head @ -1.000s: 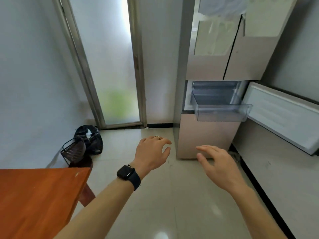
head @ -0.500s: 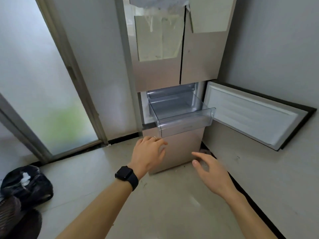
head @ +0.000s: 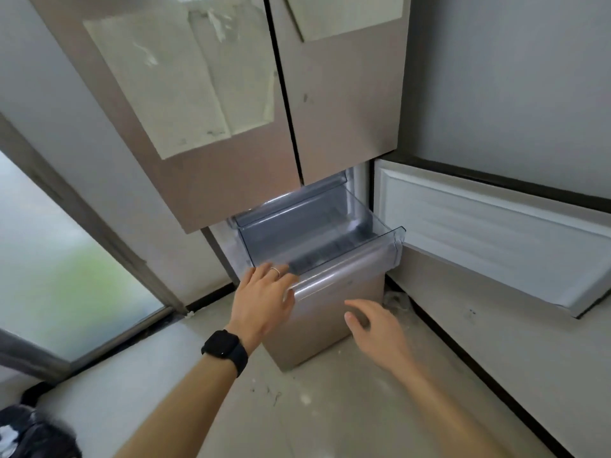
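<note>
left hand (head: 264,300) at drawer (head: 347,271), grip unclear

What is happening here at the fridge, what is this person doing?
A person stands at a fridge whose lower door is swung open to the right. A clear drawer is pulled out and looks empty. The left hand rests on the drawer's front rim. The right hand hovers open below it.
</note>
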Demonstrator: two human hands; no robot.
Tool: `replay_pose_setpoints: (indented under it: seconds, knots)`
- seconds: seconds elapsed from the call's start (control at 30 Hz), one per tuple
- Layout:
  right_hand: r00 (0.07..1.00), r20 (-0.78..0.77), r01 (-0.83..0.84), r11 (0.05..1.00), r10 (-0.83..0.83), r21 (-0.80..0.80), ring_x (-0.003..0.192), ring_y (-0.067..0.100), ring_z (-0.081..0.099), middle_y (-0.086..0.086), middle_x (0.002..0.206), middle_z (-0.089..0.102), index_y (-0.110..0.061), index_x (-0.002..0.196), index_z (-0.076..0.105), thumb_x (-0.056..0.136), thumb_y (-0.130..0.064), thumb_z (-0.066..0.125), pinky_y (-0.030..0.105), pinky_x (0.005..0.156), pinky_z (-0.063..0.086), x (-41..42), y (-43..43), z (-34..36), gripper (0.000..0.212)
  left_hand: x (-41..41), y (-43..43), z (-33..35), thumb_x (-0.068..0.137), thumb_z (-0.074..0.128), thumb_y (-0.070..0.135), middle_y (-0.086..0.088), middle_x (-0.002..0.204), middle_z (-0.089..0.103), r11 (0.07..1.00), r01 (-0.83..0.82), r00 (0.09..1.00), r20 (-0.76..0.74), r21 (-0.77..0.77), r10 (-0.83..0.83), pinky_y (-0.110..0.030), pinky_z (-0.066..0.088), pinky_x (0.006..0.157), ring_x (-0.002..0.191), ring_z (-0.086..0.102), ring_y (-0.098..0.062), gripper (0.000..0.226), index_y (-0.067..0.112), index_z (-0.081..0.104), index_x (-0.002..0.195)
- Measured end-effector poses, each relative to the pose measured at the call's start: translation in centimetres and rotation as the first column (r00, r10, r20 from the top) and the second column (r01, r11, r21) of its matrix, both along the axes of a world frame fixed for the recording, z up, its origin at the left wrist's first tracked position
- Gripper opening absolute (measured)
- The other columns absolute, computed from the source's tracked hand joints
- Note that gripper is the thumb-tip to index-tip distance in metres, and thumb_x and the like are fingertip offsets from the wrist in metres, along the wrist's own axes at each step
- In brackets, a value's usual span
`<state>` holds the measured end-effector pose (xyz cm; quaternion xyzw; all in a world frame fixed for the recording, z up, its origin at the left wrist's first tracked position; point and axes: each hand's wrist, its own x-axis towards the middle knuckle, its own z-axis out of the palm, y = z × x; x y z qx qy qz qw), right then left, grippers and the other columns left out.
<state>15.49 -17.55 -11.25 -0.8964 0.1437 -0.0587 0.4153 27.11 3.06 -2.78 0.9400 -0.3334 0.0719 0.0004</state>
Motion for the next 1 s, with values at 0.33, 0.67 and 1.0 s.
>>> replay_pose_setpoints:
  seconds: [0.33,0.67,1.0]
  knots:
    - [0.961,-0.070,0.275,0.929,-0.266,0.249,0.153,0.024,0.009,-0.008,0.167,0.005,-0.034,0.156,0.024,0.096,-0.054,0.052,0.043,0.117,0.022,12.9,-0.2,-4.0,0.068,18.2,-3.1,3.2,0.082,0.073,0.024,-0.010,0.166,0.023,0.955,0.165,0.807,0.523,0.247,-0.275,-0.058,-0.003,0.123,0.154,0.013,-0.030,0.071,0.026,0.050,0.149]
    - [0.915,0.023,0.375,0.871,-0.402,0.317,0.146,0.003,-0.007,-0.021,0.161,-0.025,-0.036,0.156,-0.016,0.099,-0.053,0.039,0.038,0.119,0.009,16.0,3.1,-8.4,0.080,28.5,-1.1,4.2,0.103,0.045,0.043,0.000,0.166,0.026,0.888,0.141,0.461,0.764,0.438,-0.451,-0.059,0.017,0.120,0.151,0.028,-0.020,0.062,0.030,0.025,0.160]
    - [0.921,0.101,0.323,0.882,-0.377,0.344,0.151,0.014,-0.012,-0.010,0.158,-0.037,-0.019,0.152,-0.029,0.105,-0.044,0.022,0.033,0.122,0.008,21.9,4.0,-9.2,0.073,29.1,-1.3,3.2,0.103,0.040,0.048,-0.001,0.163,0.031,0.873,0.149,0.386,0.785,0.464,-0.484,-0.059,0.014,0.117,0.148,0.032,-0.020,0.062,0.028,0.027,0.160]
